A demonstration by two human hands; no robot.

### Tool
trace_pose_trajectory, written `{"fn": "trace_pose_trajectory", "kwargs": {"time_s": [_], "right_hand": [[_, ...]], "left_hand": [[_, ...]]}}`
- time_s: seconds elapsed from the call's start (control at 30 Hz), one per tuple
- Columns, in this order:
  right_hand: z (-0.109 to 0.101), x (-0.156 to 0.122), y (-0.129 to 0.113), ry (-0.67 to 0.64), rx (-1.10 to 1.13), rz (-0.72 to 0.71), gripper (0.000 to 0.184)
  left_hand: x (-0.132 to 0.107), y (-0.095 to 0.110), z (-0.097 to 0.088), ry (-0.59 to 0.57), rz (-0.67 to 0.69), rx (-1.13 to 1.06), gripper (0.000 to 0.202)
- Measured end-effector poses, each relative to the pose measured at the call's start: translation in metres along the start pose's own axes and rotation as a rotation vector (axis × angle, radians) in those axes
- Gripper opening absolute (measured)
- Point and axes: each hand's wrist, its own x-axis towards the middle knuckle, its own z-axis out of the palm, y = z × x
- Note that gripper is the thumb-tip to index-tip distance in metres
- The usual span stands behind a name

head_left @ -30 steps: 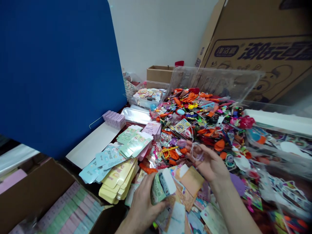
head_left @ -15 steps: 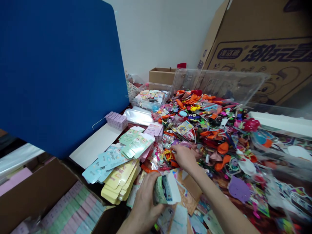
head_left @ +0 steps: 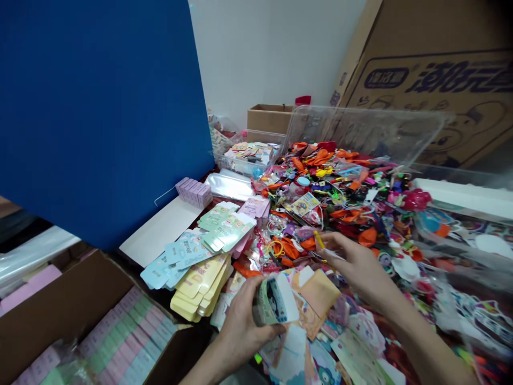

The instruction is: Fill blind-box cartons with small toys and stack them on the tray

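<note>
My left hand (head_left: pixel 244 321) is closed around a small green printed carton (head_left: pixel 262 305). The carton's top is open toward me, its white flap stands out to the right, and a dark printed piece shows inside. Over the heap of small toys (head_left: pixel 320 187), my right hand (head_left: pixel 347 259) pinches a thin yellow stick-like piece (head_left: pixel 319 239); its exact kind is unclear. Below that hand lie loose paper cards and stickers (head_left: pixel 320 291). Left of the carton, flat folded boxes rest in yellow (head_left: pixel 200 283), blue (head_left: pixel 176 259) and green (head_left: pixel 228 230) stacks.
A brown carton (head_left: pixel 60 305) at the lower left holds rows of pastel boxes. A blue panel (head_left: pixel 100 117) rises on the left. Behind the toys stand a clear plastic lid (head_left: pixel 360 128), a small cardboard box (head_left: pixel 268 117) and a large printed carton (head_left: pixel 433 80).
My right hand has lifted out of the toy heap and moved right, now with the thin yellow piece in its fingers. My left hand still grips the carton at nearly the same spot.
</note>
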Motion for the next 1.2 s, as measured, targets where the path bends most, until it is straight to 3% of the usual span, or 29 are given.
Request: {"fn": "trace_pose_trajectory", "kwargs": {"time_s": [0.1, 0.2, 0.33, 0.53, 0.67, 0.8, 0.87, 1.03, 1.2], "right_hand": [[-0.01, -0.033, -0.015, 0.096, 0.613, 0.0, 0.046], [-0.002, -0.061, -0.039, 0.226, 0.8, 0.008, 0.039], [0.026, -0.08, -0.052, 0.414, 0.743, -0.018, 0.027], [0.056, -0.089, -0.045, 0.511, 0.362, -0.222, 0.015], [0.058, -0.094, -0.047, 0.397, 0.282, -0.35, 0.018], [0.042, -0.095, -0.044, 0.334, 0.435, -0.2, 0.008], [0.03, -0.091, -0.044, 0.238, 0.479, -0.137, 0.012], [0.017, -0.076, -0.055, -0.069, 0.21, -0.129, 0.009], [0.023, -0.072, -0.054, -0.112, 0.116, -0.167, 0.027]], "left_hand": [[0.001, 0.004, 0.009, -0.034, 0.005, 0.009, 0.075], [0.002, 0.012, 0.015, -0.072, 0.013, 0.026, 0.078], [0.002, 0.021, 0.021, -0.104, 0.001, 0.053, 0.078], [0.001, 0.021, 0.025, -0.082, -0.01, 0.056, 0.078], [0.003, 0.015, 0.024, -0.024, 0.053, 0.064, 0.073], [0.004, 0.011, 0.021, 0.0, 0.137, 0.126, 0.068], [0.004, 0.01, 0.021, -0.013, 0.162, 0.165, 0.07], [0.002, 0.011, 0.029, -0.046, 0.199, 0.227, 0.069], [0.001, 0.011, 0.029, -0.038, 0.141, 0.299, 0.067]]}}
